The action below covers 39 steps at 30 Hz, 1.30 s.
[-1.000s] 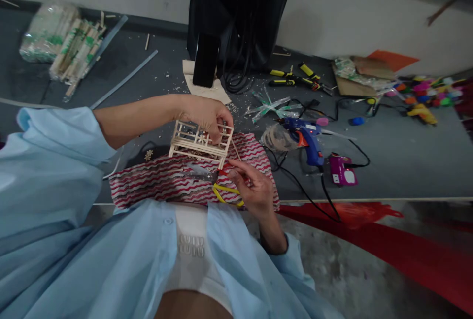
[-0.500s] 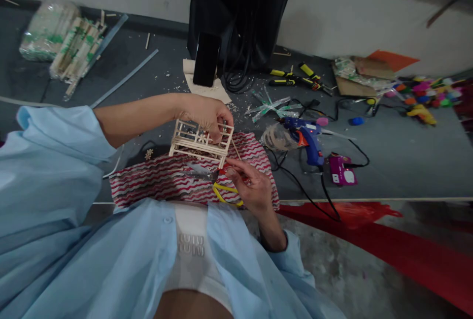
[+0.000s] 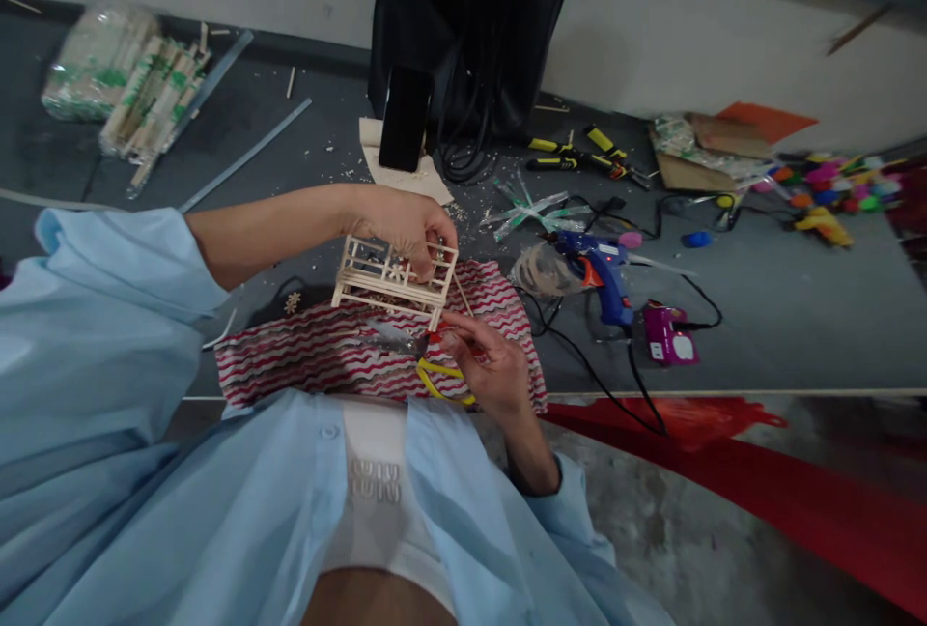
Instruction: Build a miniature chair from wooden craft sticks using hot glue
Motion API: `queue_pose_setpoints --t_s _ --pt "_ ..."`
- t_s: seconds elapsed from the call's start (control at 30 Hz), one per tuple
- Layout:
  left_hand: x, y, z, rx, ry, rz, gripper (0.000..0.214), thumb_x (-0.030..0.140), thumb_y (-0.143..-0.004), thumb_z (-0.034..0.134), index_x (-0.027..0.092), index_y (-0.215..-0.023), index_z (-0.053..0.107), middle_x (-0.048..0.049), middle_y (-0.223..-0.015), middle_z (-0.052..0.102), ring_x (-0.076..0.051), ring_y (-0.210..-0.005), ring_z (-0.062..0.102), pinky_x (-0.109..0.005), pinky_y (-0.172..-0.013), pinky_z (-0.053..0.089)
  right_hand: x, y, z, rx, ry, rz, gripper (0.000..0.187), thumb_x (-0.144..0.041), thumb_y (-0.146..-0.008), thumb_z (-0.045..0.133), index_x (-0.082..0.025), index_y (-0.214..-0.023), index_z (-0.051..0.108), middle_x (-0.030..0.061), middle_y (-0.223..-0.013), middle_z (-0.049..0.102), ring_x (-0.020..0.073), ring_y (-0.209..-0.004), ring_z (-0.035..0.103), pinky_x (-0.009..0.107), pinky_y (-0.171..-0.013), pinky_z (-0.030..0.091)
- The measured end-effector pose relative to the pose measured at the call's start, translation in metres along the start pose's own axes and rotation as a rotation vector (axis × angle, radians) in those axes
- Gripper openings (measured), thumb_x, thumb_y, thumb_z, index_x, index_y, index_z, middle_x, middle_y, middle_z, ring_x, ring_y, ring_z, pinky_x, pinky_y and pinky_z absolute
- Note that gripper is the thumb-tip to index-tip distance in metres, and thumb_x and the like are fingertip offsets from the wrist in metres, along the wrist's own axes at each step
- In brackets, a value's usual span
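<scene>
Over a red, white and grey wavy-striped cloth [image 3: 290,370] at the front edge of a dark grey table [image 3: 797,317], gripping a small open frame of pale wooden sticks [image 3: 393,290] in the left hand [image 3: 402,220], clamping it between thumb and fingers at the upper right bars! Holding it slightly tilted there, by the cloth's far edge, and meeting its lower right leg with thumb and index fingertip of the right hand [image 3: 496,370]; too small for telling pinching from mere touching. Working close, with both hands at the one frame but without touching hand to hand. Spotting a pale flower-shaped piece [image 3: 292,301] left of the frame, a crumpled clear plastic packet [image 3: 391,336] on the cloth before it, and a yellow loop-shaped item [image 3: 438,369] just beside the right hand. Over to the right, finding a blue glue gun [image 3: 615,302] with an orange trigger, and near it a purple box [image 3: 670,336]. Farther back, catching a black phone [image 3: 404,119] in front of a black bag [image 3: 412,8], then black-and-yellow hand tools [image 3: 554,163] beyond. Out left, noticing clear-wrapped wooden sticks [image 3: 155,104].
</scene>
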State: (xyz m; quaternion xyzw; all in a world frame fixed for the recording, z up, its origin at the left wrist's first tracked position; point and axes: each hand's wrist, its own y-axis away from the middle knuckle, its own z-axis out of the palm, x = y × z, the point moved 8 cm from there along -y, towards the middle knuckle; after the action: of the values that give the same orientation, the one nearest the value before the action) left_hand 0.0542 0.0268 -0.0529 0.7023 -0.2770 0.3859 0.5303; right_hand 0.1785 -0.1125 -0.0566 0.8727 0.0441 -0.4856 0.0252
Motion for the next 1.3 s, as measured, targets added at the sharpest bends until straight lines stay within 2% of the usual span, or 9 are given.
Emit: queue_pose_setpoints --t_s 0.53,0.77,1.07,1.3 --pt "0.0012 -0.0008 -0.0004 -0.003 0.009 0.048 0.051 0.031 -0.06 0.087 0.022 -0.109 0.073 0.0022 -0.078 0.073 -0.015 -0.076 0.065 -0.028 -0.079 0.049 0.0003 0.0007 0.0 -0.004 -0.005 0.036 0.027 -0.038 -0.094 0.065 -0.027 -0.116 0.077 0.0007 -0.091 0.083 0.017 -0.08 0.078 0.025 -0.072 0.062" --pt "0.0021 0.0002 -0.001 0.021 0.01 0.026 0.048 0.026 -0.06 0.086 0.02 -0.106 0.073 0.0013 -0.077 0.071 -0.017 -0.077 0.065 -0.031 -0.081 0.05 -0.0006 0.0015 0.0005 -0.017 -0.007 0.036 0.027 -0.037 -0.095 0.064 -0.026 -0.117 0.077 0.001 -0.09 0.082 0.0166 -0.079 0.078 0.025 -0.074 0.061" --pt "0.0031 0.0008 0.0006 0.012 0.019 0.04 0.051 0.035 -0.058 0.089 0.022 -0.105 0.072 0.0017 -0.076 0.069 -0.016 -0.074 0.063 -0.031 -0.078 0.049 0.0002 0.0023 0.0001 -0.011 -0.013 0.048 0.028 -0.038 -0.095 0.065 -0.027 -0.117 0.076 0.0007 -0.09 0.082 0.0167 -0.079 0.078 0.026 -0.073 0.062" --pt "0.0024 0.0008 0.0 0.023 0.01 0.024 0.052 0.034 -0.059 0.088 0.022 -0.107 0.073 0.0011 -0.078 0.07 -0.016 -0.076 0.064 -0.032 -0.078 0.049 -0.0013 0.001 0.0006 -0.003 -0.006 0.032 0.026 -0.038 -0.094 0.065 -0.029 -0.116 0.077 0.0001 -0.092 0.083 0.0172 -0.081 0.079 0.026 -0.073 0.062"
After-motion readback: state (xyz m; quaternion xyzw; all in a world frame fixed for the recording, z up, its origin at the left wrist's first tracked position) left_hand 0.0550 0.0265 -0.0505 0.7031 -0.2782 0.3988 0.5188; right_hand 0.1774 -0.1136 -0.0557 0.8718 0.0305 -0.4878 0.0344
